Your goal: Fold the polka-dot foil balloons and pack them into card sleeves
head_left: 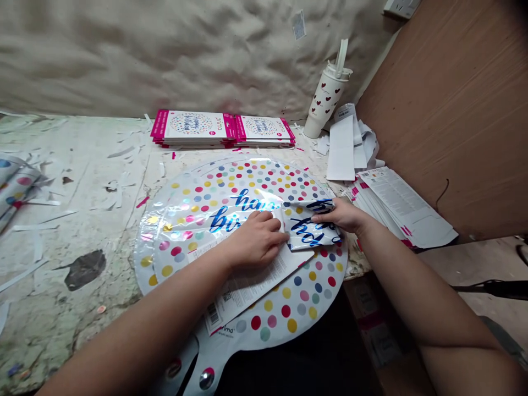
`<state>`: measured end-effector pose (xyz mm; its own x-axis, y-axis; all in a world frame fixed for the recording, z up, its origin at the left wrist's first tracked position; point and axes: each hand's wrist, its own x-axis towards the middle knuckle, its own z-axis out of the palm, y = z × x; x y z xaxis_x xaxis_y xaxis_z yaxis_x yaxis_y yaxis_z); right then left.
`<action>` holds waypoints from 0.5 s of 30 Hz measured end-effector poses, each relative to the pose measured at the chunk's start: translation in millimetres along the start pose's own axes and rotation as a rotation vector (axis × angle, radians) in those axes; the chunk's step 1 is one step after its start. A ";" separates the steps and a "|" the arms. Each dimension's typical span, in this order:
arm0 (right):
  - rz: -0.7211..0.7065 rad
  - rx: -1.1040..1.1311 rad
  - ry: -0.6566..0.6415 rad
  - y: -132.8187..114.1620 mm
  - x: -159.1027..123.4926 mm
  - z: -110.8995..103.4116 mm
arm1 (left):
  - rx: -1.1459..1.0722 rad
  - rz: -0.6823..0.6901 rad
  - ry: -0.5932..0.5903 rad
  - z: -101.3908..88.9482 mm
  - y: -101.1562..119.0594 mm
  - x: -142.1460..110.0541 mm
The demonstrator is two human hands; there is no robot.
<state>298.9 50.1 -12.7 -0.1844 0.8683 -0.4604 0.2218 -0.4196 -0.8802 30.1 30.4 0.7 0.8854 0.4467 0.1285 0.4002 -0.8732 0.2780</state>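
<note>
A flat round foil balloon with coloured dots and blue "happy birthday" lettering lies on the table in front of me. On top of it rests a printed white card, and on the card a second balloon folded into a small bundle. My left hand lies palm down, fingers together, pressing the card and the left edge of the folded balloon. My right hand pinches the folded balloon's right edge.
Two stacks of pink-edged packaging cards sit at the back. A white tumbler with red hearts stands by loose white paper strips. More printed cards fan out right, against a brown board. More foil balloons lie far left.
</note>
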 end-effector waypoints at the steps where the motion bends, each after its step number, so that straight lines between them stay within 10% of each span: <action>1: 0.003 -0.005 -0.003 0.6 -1.2 -0.7 | -0.016 0.006 -0.001 -0.2 -0.3 -0.3; 8: -0.003 0.001 -0.079 2.7 -4.9 6.5 | -0.065 0.014 -0.041 -3.3 4.9 0.8; 15: -0.159 -0.102 0.129 10.6 -6.6 20.5 | -0.173 0.102 -0.076 3.6 9.1 3.3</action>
<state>282.9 34.5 -21.4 -0.1022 0.9508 -0.2926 0.2965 -0.2517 -0.9213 37.5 23.2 0.2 0.9371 0.3362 0.0937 0.2673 -0.8639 0.4269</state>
